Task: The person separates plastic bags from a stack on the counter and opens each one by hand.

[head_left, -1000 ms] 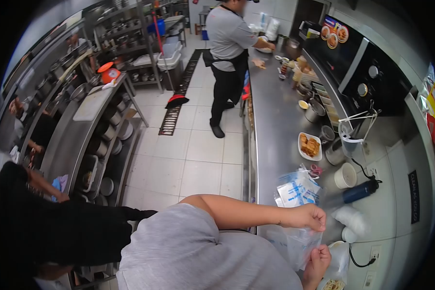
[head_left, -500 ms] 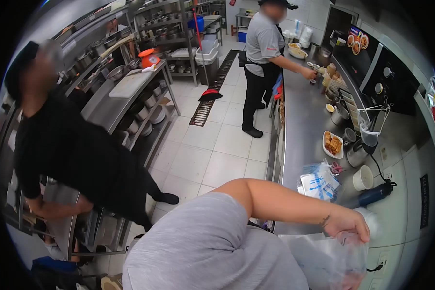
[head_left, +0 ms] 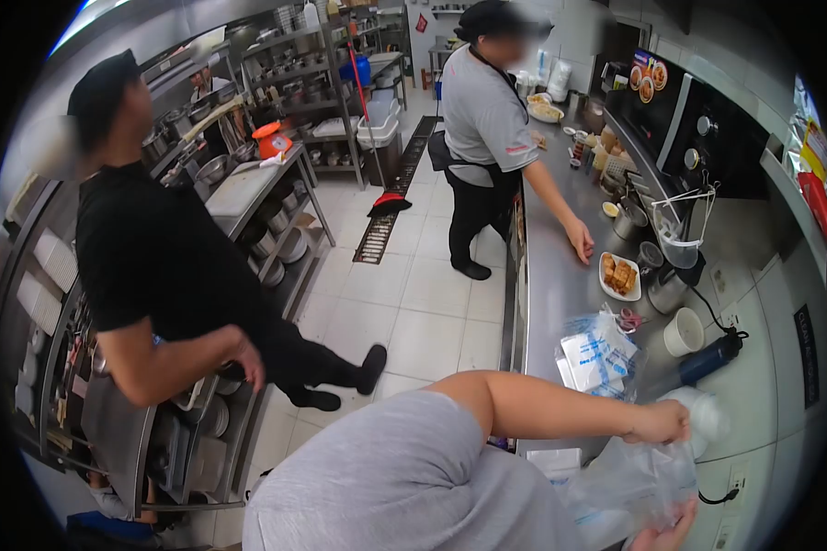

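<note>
A clear plastic bag (head_left: pixel 629 473) stretches between my two hands above the counter at the lower right. My left hand (head_left: pixel 660 422) is closed on its upper edge, fingers pinched together. At the frame's bottom, my right hand (head_left: pixel 671 531) grips the opposite side of the bag, partly cut off by the frame. A white box-like container (head_left: pixel 556 463) sits beside the bag, close to my body. Past my left arm lies a stack of plastic bags with blue print (head_left: pixel 597 358). White round lids or bowls (head_left: pixel 703 418) stand just behind my left hand.
On the steel counter (head_left: pixel 551 294) are a square dish of fried food (head_left: pixel 619 276), pink-handled scissors (head_left: pixel 628 319), a white tub (head_left: pixel 684 332) and a dark blue cylinder (head_left: pixel 710 358). One co-worker (head_left: pixel 492 110) reaches over the counter; another (head_left: pixel 170 248) stands at left.
My hands have drawn apart, spreading the bag, and my right hand shows more clearly. The counter co-worker's hand has come nearer the food dish. The co-worker in black has turned and shifted.
</note>
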A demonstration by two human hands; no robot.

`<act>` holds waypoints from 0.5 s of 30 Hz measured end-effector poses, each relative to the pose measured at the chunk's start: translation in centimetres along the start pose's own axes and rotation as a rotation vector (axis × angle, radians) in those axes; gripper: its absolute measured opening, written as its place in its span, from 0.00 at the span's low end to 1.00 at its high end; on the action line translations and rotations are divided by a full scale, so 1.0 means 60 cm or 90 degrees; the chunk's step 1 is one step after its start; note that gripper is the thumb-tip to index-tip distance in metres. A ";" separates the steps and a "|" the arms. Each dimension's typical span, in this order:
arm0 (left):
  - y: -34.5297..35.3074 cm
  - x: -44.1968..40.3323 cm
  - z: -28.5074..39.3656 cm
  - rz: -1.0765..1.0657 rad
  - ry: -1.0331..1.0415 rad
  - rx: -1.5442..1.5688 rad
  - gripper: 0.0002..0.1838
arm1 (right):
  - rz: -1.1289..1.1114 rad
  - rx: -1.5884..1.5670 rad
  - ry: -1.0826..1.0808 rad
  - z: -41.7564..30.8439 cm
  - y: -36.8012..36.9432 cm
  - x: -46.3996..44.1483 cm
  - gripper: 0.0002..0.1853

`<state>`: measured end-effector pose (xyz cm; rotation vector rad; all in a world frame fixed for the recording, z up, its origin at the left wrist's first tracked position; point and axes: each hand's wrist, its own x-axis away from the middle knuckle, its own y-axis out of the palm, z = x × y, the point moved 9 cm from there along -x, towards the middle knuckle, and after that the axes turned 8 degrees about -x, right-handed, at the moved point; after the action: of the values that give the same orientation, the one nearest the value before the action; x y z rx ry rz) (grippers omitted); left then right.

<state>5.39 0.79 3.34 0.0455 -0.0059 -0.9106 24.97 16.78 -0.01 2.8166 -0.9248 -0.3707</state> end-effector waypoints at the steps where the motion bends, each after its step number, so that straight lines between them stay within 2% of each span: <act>1: 0.007 0.013 0.032 0.014 0.011 -0.047 0.08 | -0.055 0.054 -0.100 -0.021 0.009 -0.002 0.24; 2: 0.007 0.010 0.015 0.060 -0.013 0.016 0.06 | -0.112 0.109 -0.201 -0.057 0.054 0.002 0.26; 4: 0.009 -0.015 -0.051 0.155 -0.056 0.131 0.03 | -0.135 0.151 -0.187 -0.041 0.068 -0.009 0.29; 5: 0.018 -0.057 -0.136 0.136 -0.051 -0.003 0.04 | -0.100 0.138 -0.069 -0.003 0.067 -0.021 0.29; 6: 0.018 -0.050 -0.176 0.127 -0.080 -0.117 0.06 | -0.038 0.044 0.058 0.057 0.050 -0.032 0.27; 7: 0.019 -0.043 -0.215 0.114 -0.109 -0.231 0.08 | 0.045 -0.060 0.172 0.113 0.037 -0.035 0.26; 8: 0.011 -0.012 -0.227 0.129 -0.158 -0.262 0.09 | 0.160 -0.242 0.297 0.191 0.021 -0.025 0.23; 10: 0.005 0.028 -0.266 0.169 -0.244 -0.259 0.11 | 0.160 -0.214 0.366 0.355 -0.074 -0.042 0.17; 11: 0.013 0.037 -0.288 0.188 -0.281 -0.221 0.12 | 0.154 -0.102 0.344 0.334 -0.067 -0.035 0.15; 13: 0.021 0.026 -0.266 0.189 -0.226 -0.369 0.13 | 0.136 0.118 0.299 0.269 -0.018 -0.004 0.12; 14: 0.021 0.018 -0.252 0.188 -0.193 -0.446 0.14 | 0.262 0.208 0.208 0.287 -0.064 -0.006 0.10; 15: 0.024 0.014 -0.258 0.170 -0.183 -0.490 0.15 | 0.190 0.246 0.089 0.302 -0.067 -0.019 0.11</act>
<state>7.38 1.59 -12.08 -0.7842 0.0702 -0.5983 21.28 19.45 -18.01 2.9112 -1.4952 0.0499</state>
